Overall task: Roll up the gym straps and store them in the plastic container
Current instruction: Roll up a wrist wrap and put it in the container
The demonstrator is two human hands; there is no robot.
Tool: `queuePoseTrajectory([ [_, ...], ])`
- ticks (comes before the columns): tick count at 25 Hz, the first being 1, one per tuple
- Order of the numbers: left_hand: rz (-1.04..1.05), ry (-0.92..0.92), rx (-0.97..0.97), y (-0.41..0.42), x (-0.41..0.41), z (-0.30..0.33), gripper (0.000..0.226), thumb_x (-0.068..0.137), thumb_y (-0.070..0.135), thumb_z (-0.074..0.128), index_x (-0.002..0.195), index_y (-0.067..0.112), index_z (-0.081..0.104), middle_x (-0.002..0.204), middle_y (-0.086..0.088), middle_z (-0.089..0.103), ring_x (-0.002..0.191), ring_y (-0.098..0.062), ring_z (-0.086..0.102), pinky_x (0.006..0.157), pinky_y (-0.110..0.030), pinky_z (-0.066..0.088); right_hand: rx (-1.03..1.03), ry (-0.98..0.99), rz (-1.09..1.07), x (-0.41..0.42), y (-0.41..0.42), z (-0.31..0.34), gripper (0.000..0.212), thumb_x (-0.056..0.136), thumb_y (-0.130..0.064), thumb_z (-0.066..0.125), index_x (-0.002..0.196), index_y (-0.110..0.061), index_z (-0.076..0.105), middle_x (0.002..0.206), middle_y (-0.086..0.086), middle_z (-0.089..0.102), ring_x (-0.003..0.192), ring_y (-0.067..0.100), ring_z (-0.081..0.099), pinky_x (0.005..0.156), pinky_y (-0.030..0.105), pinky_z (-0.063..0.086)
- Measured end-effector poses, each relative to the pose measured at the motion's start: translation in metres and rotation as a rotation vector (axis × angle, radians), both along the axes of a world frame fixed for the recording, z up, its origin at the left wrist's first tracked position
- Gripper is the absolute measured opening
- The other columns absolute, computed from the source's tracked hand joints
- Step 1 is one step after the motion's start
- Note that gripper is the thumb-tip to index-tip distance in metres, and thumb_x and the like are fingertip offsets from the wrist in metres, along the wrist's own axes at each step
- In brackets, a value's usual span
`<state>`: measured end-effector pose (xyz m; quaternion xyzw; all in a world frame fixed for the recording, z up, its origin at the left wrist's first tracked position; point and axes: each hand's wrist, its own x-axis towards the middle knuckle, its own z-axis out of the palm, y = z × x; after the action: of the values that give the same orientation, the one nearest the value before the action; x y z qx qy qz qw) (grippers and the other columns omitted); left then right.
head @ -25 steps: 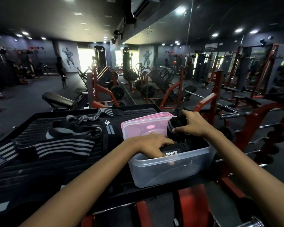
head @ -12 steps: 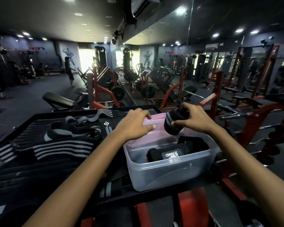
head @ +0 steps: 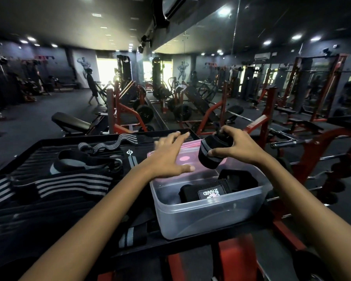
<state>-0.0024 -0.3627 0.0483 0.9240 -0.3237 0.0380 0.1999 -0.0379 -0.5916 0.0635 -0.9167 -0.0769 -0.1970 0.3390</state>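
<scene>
Looking left first, I see long striped straps (head: 55,185) lying flat on the black tray (head: 18,151); I think those need rolling next. My left hand (head: 168,157) is open, fingers spread, holding nothing. My right hand (head: 234,148) grips a rolled strap (head: 210,155) above the plastic container (head: 207,216). One black strap (head: 209,191) sits inside already.

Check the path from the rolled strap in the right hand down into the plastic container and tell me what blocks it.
Nothing visible does. The right hand holds the rolled strap above the open plastic container; the left hand hovers beside it, off that path.
</scene>
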Motion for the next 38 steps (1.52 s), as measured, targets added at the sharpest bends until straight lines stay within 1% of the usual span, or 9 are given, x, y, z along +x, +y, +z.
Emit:
queuePoseTrajectory([
  [3,-0.168,0.201,-0.297,-0.029,-0.005,0.01,0.099,0.072,0.038,0.081,0.149,0.022,0.02,0.142,0.007,0.039,0.128,-0.009,0.04,0.098,-0.023,0.035,0.029,-0.001,0.062,0.0,0.009,0.001,0.047,0.065,-0.036,0.086,0.092,-0.012,0.056,0.088,0.005,0.069,0.078,0.016,0.065,0.072,0.033,0.051],
  [8,-0.041,0.125,-0.489,-0.029,0.009,-0.002,0.065,0.064,0.026,0.087,0.117,0.019,0.05,0.109,0.001,0.062,0.101,-0.016,0.061,0.079,-0.026,0.049,0.312,0.189,0.216,-0.004,0.007,0.005,0.053,0.072,-0.048,0.07,0.109,-0.012,0.056,0.101,0.005,0.065,0.089,0.014,0.067,0.077,0.033,0.057],
  [11,-0.008,0.168,-0.528,-0.018,0.014,-0.003,0.064,0.066,0.028,0.086,0.118,0.019,0.051,0.112,0.004,0.061,0.101,-0.013,0.059,0.08,-0.024,0.047,-0.008,0.493,0.16,-0.003,-0.007,-0.002,0.059,0.085,-0.06,0.044,0.115,-0.012,0.061,0.112,0.004,0.068,0.103,0.019,0.065,0.094,0.04,0.052],
  [14,0.006,0.184,-0.545,-0.014,0.015,-0.004,0.062,0.066,0.027,0.086,0.117,0.019,0.052,0.111,0.006,0.062,0.1,-0.011,0.059,0.078,-0.017,0.046,-0.399,0.693,0.2,0.001,0.001,-0.016,0.038,0.095,-0.042,0.052,0.114,-0.012,0.066,0.107,-0.005,0.066,0.1,0.016,0.06,0.095,0.028,0.044],
  [18,0.018,0.231,-0.628,-0.008,0.02,-0.005,0.063,0.065,0.027,0.087,0.116,0.019,0.053,0.112,0.007,0.062,0.103,-0.011,0.06,0.086,-0.025,0.05,-0.468,0.612,0.212,0.006,0.003,-0.022,0.022,0.095,-0.022,0.055,0.102,-0.009,0.07,0.1,0.006,0.07,0.089,0.016,0.059,0.084,0.025,0.044],
  [22,0.028,0.262,-0.731,0.009,0.029,-0.001,0.072,0.052,0.036,0.09,0.113,0.022,0.053,0.108,0.01,0.062,0.103,-0.013,0.062,0.092,-0.033,0.051,-0.437,0.481,0.199,0.006,-0.002,-0.027,0.026,0.094,-0.036,0.056,0.095,-0.015,0.07,0.093,0.005,0.07,0.083,0.013,0.063,0.082,0.03,0.05],
  [27,0.217,0.227,-1.063,0.063,0.059,-0.007,0.064,0.056,0.011,0.091,0.106,0.019,0.05,0.107,0.0,0.064,0.101,-0.02,0.063,0.089,-0.03,0.052,-0.104,0.149,0.263,-0.003,0.016,-0.004,0.017,0.091,-0.035,0.061,0.092,-0.02,0.07,0.092,-0.003,0.072,0.09,0.012,0.067,0.088,0.039,0.053],
  [32,0.252,0.393,-0.878,0.088,0.074,-0.052,0.081,0.025,0.037,0.085,0.096,0.018,0.049,0.105,-0.009,0.065,0.092,-0.018,0.061,0.089,-0.035,0.051,-0.112,0.113,0.322,-0.004,0.062,-0.001,0.007,0.089,-0.026,0.065,0.091,-0.021,0.069,0.089,-0.006,0.071,0.084,0.006,0.065,0.074,0.023,0.053],
  [38,0.183,0.447,-0.819,0.094,0.106,-0.074,0.081,0.043,0.046,0.091,0.104,0.018,0.046,0.114,-0.009,0.064,0.106,-0.023,0.063,0.095,-0.047,0.051,-0.163,0.125,0.229,0.0,0.075,-0.009,0.003,0.088,-0.02,0.067,0.088,-0.022,0.07,0.086,-0.009,0.07,0.08,0.003,0.065,0.067,0.014,0.05],
])
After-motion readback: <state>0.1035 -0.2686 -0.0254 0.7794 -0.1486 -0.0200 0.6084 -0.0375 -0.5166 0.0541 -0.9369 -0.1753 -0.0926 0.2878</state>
